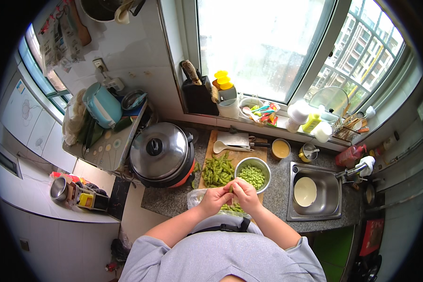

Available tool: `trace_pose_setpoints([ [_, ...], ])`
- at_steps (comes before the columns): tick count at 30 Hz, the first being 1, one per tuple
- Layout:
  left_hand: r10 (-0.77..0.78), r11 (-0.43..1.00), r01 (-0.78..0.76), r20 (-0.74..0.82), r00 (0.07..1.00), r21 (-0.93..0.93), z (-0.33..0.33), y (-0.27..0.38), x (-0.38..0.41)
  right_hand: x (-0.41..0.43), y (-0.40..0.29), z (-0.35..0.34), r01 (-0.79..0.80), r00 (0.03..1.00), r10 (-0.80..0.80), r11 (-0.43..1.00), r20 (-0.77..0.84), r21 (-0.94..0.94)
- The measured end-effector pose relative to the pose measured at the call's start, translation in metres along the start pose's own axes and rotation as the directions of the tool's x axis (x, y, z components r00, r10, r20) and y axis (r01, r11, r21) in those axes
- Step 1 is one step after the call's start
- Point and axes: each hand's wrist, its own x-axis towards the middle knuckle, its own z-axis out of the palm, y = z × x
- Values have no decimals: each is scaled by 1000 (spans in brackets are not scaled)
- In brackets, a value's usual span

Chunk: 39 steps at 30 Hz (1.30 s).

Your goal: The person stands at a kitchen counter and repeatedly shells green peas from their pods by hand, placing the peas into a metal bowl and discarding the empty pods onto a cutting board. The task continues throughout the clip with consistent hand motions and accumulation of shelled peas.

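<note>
My left hand [215,199] and my right hand [244,193] meet above the counter's front edge, their fingertips together around a small green soybean pod [231,189], mostly hidden by the fingers. Just beyond them, shelled green beans fill part of a steel bowl [268,171]. To its left, a heap of edamame pods [216,171] lies on a wooden cutting board [211,146]. Below my hands, a clear plastic bag [195,198] with more pods rests at the counter edge, partly covered by my forearms.
A large lidded electric pot [158,151] stands left of the board. At the back lie a cleaver [232,138] and a pale ladle [229,147]. A bowl of yellow liquid [280,148] sits right, before a steel sink [329,197] holding a cream bowl [305,191].
</note>
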Motion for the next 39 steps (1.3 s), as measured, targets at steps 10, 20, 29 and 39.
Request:
trace_pose_setpoints([
  [10,-5,998,5,-1,1000,-69,-4,-8,3,0,8,-1,-23,1000,20,989,-23,-149],
  [20,-104,960,61,145,984,272,-21,8,6,6,4,-22,-203,978,207,974,32,-98],
  [29,-244,967,237,69,967,91,-15,-27,11,26,106,-122,-97,976,-120,503,-180,-859],
  [39,-99,995,98,18,995,27,-18,-23,8,9,24,-20,-163,986,163,987,22,-9],
])
